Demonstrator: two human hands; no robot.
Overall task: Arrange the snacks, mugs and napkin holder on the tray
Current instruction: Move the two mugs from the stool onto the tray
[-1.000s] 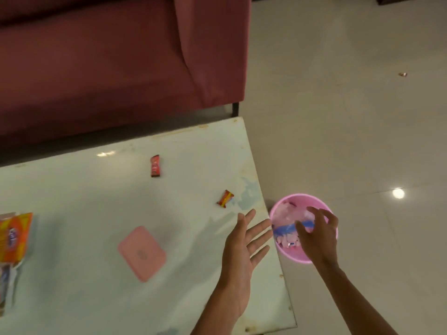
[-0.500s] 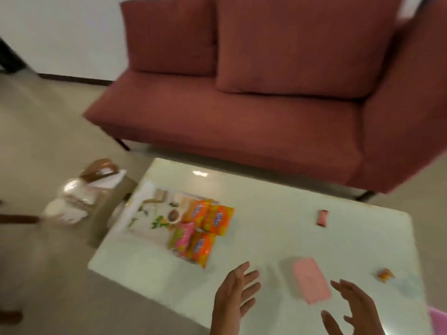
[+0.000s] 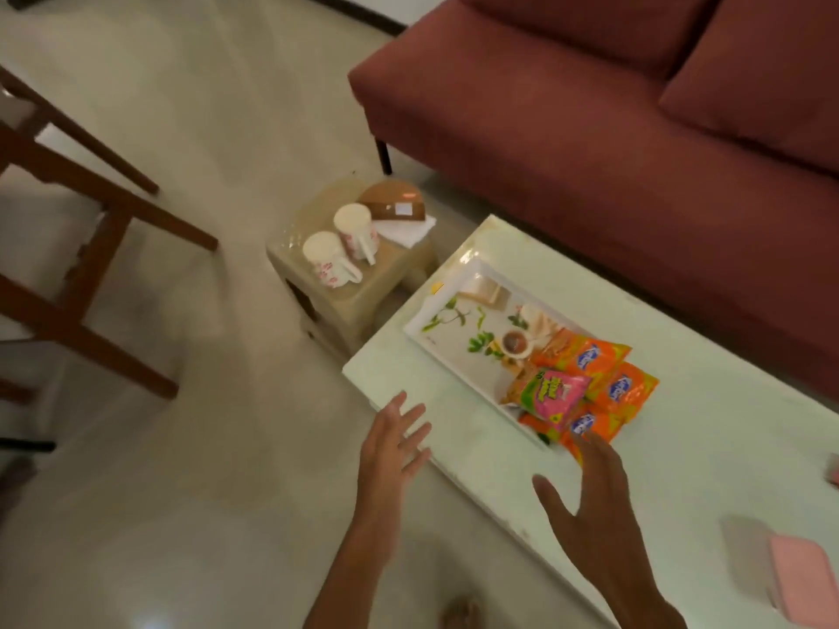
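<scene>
A white printed tray [image 3: 447, 340] lies on the pale low table [image 3: 708, 451]. Several snack packets sit at the tray's right end: orange ones [image 3: 585, 358] and a pink-green one [image 3: 551, 392]. Two white mugs [image 3: 352, 229] [image 3: 324, 256] stand on a small beige stool [image 3: 345, 292] left of the table, beside a brown wooden napkin holder [image 3: 395, 202] with white napkins [image 3: 404, 229]. My left hand [image 3: 392, 447] hovers open at the table's near left corner. My right hand [image 3: 590, 488] is open just in front of the snack packets. Both hold nothing.
A dark red sofa [image 3: 613, 120] runs behind the table. Brown wooden chair legs [image 3: 91, 211] stand at the left over the tiled floor. A pink flat object [image 3: 801, 578] lies at the table's near right.
My view has swung left from the pink bowl on the floor to the tray and stool. Both hands stay open and have come over the table's left end.
</scene>
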